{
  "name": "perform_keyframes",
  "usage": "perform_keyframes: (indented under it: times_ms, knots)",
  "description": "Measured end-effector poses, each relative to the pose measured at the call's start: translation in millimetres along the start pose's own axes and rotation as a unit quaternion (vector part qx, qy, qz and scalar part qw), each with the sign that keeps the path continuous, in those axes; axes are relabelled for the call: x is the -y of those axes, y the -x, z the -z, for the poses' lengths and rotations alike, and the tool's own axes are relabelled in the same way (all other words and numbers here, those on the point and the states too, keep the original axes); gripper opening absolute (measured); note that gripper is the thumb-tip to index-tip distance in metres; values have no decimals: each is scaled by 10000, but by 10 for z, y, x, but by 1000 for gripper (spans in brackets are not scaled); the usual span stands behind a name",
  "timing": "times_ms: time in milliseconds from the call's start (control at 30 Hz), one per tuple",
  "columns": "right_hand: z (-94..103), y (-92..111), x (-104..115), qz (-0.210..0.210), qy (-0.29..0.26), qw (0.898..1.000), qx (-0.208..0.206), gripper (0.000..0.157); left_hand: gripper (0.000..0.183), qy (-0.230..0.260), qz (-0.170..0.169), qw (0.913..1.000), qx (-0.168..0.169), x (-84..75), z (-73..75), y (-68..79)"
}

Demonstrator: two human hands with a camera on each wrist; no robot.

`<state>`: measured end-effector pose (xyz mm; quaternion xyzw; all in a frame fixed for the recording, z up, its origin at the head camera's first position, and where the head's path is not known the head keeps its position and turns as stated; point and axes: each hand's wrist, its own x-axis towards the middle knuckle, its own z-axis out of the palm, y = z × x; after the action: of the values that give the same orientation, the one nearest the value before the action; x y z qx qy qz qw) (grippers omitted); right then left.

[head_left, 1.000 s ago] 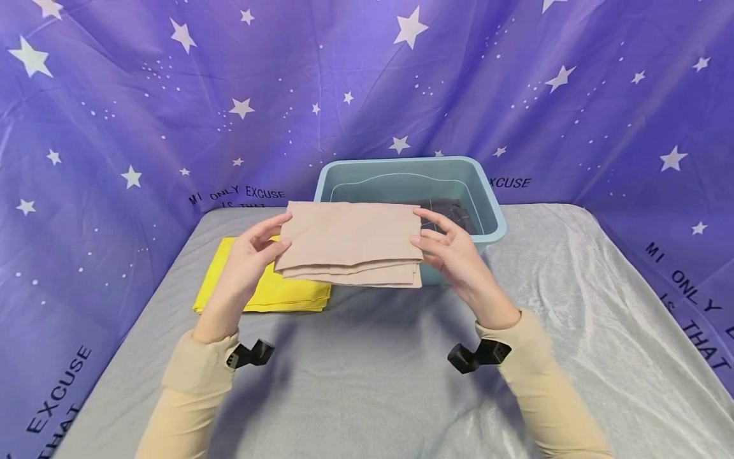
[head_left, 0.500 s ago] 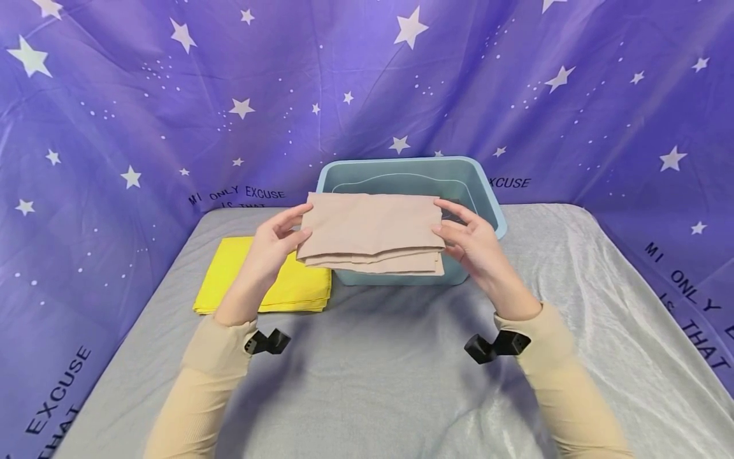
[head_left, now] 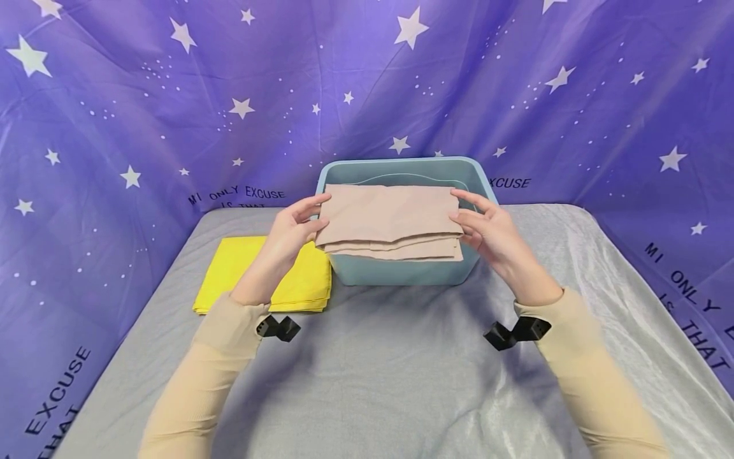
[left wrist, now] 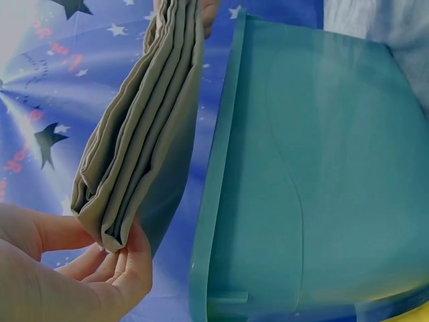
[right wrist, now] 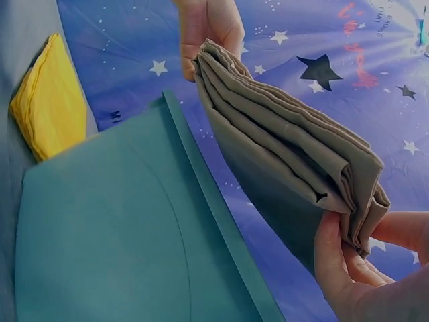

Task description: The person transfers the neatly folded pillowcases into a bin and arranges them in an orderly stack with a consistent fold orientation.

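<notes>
A folded beige cloth (head_left: 390, 210), several layers thick, is held level between both hands. My left hand (head_left: 292, 233) pinches its left end, thumb on top and fingers beneath; the left wrist view shows the layered folds (left wrist: 144, 127) in that grip. My right hand (head_left: 496, 236) pinches the opposite end the same way, as the right wrist view of the cloth (right wrist: 288, 154) shows. Below the cloth stands a blue-green bin (head_left: 401, 271), its rim beneath the cloth in both wrist views. The cloth hides most of the bin's inside in the head view.
A folded yellow cloth (head_left: 229, 268) lies on the table left of the bin, partly behind my left forearm. Grey fabric (head_left: 390, 370) covers the table. A purple curtain with stars (head_left: 367, 83) hangs behind and at both sides.
Both hands have carried the beige cloth rightward and away from me, from in front of the bin to above it. The bin and yellow cloth have stayed put.
</notes>
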<state>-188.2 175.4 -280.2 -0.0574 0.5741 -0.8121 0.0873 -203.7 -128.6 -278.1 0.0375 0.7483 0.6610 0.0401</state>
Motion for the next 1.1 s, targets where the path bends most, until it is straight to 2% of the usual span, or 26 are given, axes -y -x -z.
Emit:
perform_keyframes:
  times_ms: [167,433,733,1100]
  knots:
    - [37,-40,69,-72,70,9999,-41,51,47,75,279,9995,111,-54,-40,-52]
    - [76,-122,195,-281,335,9988,-198,63,48,59,506,9986,132,-134,-102,-161]
    - [106,-199,299,-541,1254,9892,-527,59,48,141,715,9972,144,-199,-157,-253]
    - [144,-278,383,-719,1715,9813,-495,59,49,-146,595,9979,214,-254,-208,-383]
